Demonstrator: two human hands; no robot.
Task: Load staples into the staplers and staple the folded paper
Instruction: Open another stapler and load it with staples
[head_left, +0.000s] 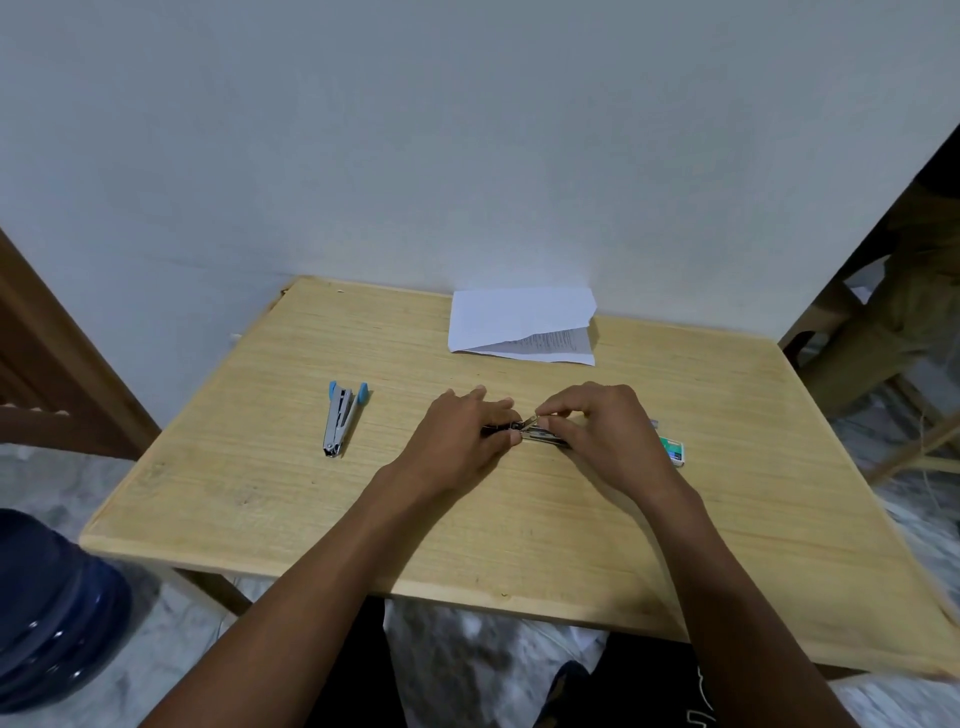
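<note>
Head view: hands (460, 434) (597, 423) on stapler (535, 432), staple box (674, 451) nearby

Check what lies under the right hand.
A dark stapler, its metal channel showing between the right hand and left hand, both gripping it. The right hand covers its other end; whether staples are loaded cannot be seen. A green staple box lies beside the wrist.

Single head-mounted wide-angle view, looking forward and down from close above the worktop (519, 519); wall behind, floor visible at both sides.
</note>
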